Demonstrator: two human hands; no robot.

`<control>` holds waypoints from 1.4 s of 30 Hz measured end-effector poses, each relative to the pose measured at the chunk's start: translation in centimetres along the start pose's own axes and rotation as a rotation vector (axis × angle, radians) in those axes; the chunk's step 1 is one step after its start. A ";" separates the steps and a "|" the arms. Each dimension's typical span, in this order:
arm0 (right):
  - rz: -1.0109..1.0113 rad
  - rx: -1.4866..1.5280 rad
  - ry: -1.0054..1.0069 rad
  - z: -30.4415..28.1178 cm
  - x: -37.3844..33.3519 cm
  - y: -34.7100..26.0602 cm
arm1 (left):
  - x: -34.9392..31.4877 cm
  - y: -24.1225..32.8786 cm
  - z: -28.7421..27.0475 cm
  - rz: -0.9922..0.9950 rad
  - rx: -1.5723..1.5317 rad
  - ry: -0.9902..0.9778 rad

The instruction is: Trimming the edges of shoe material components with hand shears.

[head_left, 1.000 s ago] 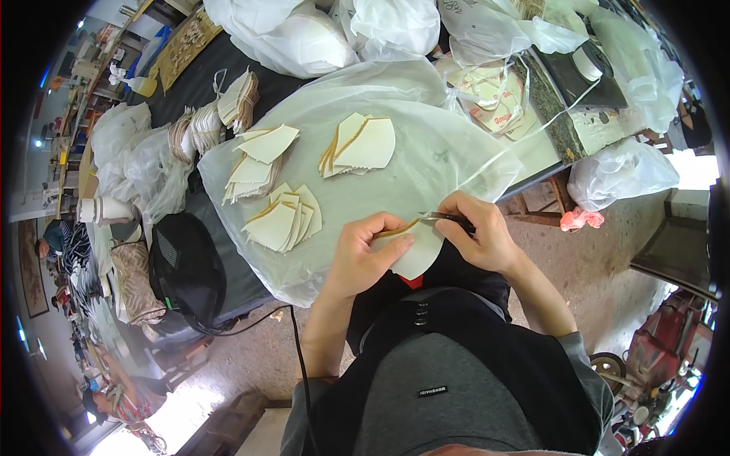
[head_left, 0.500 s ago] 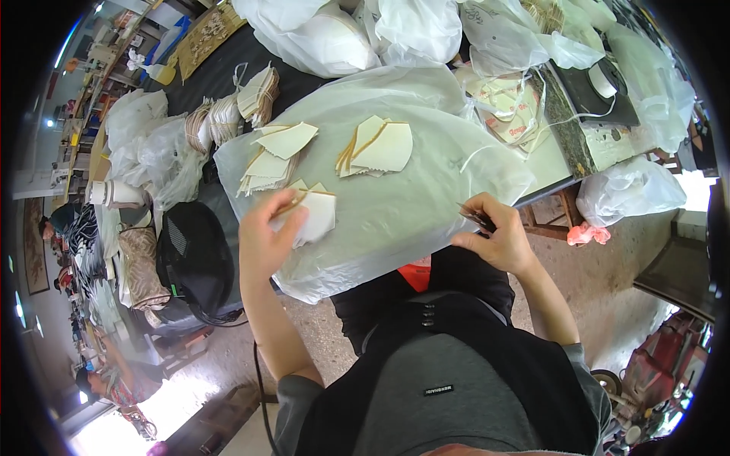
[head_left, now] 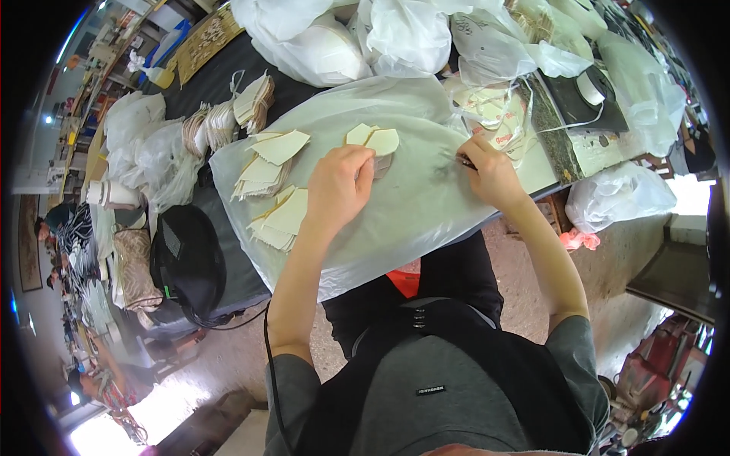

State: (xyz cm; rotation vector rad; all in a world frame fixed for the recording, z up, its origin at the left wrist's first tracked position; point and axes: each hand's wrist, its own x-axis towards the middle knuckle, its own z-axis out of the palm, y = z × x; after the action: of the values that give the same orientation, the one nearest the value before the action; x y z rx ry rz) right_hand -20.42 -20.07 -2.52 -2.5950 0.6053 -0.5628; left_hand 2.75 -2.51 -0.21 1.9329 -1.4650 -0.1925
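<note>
My left hand is closed at the near left edge of the middle stack of white cut pieces, covering part of it. What its fingers pinch, if anything, is hidden. My right hand is closed around a small dark tool, mostly covered by the fingers, against a translucent plastic sheet. To the left on that sheet lie two more fanned stacks of white pieces with tan edges, an upper stack and a lower stack beside my left forearm.
Tied bundles of pieces lie at the far left, beside crumpled plastic bags and a black bag. Filled white bags line the back. A white tape roll stands at the right.
My left hand has moved right and away from me, from the lower left stack to the middle one. My right hand has moved farther from me, still holding the dark tool.
</note>
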 end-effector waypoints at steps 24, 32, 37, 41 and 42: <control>0.350 0.688 -0.701 4.0 5.0 -10.1 | -11.9 1.8 1.5 0.322 0.083 0.058; 0.310 0.622 -0.747 3.7 4.9 -10.0 | -12.2 1.7 1.5 0.258 -0.016 0.083; 0.331 0.634 -0.734 3.9 5.0 -10.2 | -11.4 1.8 1.8 0.148 0.071 0.206; 0.285 0.592 -0.737 3.9 4.8 -9.9 | -11.2 2.2 2.3 0.116 0.114 0.131; 0.287 0.592 -0.733 3.4 5.0 -9.9 | -11.2 2.2 2.2 0.106 0.112 0.129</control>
State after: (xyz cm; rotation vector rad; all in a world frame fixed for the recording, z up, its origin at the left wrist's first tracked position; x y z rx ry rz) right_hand -11.55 -13.42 0.79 -1.9001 0.4477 0.2758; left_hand -4.00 6.24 -3.72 1.9117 -1.5149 0.0629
